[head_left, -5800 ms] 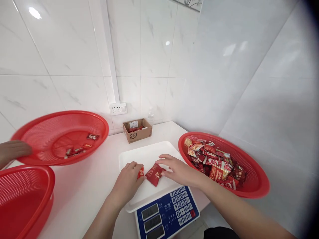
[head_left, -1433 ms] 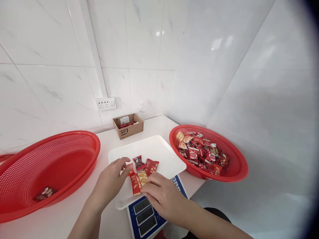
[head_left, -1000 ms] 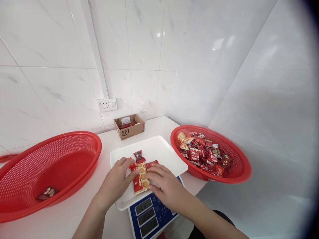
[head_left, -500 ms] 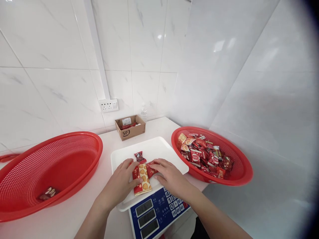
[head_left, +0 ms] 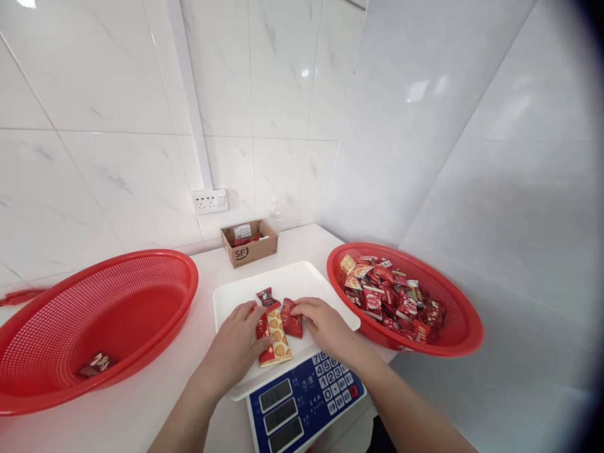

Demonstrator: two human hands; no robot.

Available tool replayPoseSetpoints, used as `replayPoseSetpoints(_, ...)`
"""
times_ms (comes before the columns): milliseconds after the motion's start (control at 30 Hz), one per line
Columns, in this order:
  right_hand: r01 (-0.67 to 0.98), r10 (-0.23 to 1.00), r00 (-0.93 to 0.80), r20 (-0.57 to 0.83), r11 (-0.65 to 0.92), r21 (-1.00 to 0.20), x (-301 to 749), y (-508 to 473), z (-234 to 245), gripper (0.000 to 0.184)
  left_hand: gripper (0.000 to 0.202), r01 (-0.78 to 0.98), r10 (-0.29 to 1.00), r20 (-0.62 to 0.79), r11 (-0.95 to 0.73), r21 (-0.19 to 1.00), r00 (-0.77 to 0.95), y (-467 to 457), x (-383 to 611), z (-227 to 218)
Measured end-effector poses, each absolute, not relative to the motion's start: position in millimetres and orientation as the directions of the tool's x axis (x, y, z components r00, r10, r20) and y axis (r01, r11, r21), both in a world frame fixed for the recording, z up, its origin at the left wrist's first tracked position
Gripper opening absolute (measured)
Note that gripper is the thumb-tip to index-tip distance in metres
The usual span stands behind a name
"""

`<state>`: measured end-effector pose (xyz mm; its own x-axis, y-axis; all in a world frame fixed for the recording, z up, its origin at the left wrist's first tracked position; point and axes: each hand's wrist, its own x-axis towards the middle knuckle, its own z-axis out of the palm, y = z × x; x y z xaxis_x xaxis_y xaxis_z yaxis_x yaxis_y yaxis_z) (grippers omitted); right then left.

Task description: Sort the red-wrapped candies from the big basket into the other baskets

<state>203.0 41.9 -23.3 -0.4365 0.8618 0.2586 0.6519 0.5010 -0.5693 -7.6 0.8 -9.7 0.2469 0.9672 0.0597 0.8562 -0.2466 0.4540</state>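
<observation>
On the white weighing tray [head_left: 309,280] lie a few wrapped snacks. My left hand [head_left: 238,346] is curled around the left side of a red and cream snack packet [head_left: 279,336] printed with round biscuits, its thumb resting on the wrapper. My right hand [head_left: 325,324] pinches the right edge of a smaller red snack packet [head_left: 291,321] beside it, the fingertips partly covering it. Just beyond the biscuit packet is a small dark red packet [head_left: 267,296]. Below the tray, the blue panel of the scale [head_left: 306,399] shows its displays and keys.
A red basket [head_left: 465,340] heaped with wrapped snacks stands on the right. To the left, another red basket [head_left: 186,277] holds a dark packet [head_left: 97,363]. A cardboard box [head_left: 255,253] and a clear bottle [head_left: 275,214] stand near the tiled wall.
My right hand has drawn the small red packet slightly away from the biscuit packet, so more of it shows. My left hand stays on the biscuit packet. The whole view has shifted a little.
</observation>
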Motion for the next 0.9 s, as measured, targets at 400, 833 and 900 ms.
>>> replayPoseSetpoints(400,0.733,0.885,-0.406,0.228,0.464,-0.498,202.2,37.9,-20.7,0.034,0.042,0.874,0.959,0.031,-0.271,0.402,0.283,-2.1,1.4,-5.8)
replayPoseSetpoints(833,0.635,0.775,-0.561,0.292,0.628,-0.450,168.7,58.8,-11.0,0.042,0.040,0.838,0.940,0.116,-0.340,0.427,0.322,-3.2,2.0,-9.4)
replayPoseSetpoints(900,0.631,0.742,-0.621,0.253,0.664,-0.400,158.1,68.0,-10.8,0.047,0.038,0.825,0.933,0.139,-0.359,0.436,0.332,-3.8,2.3,-8.0)
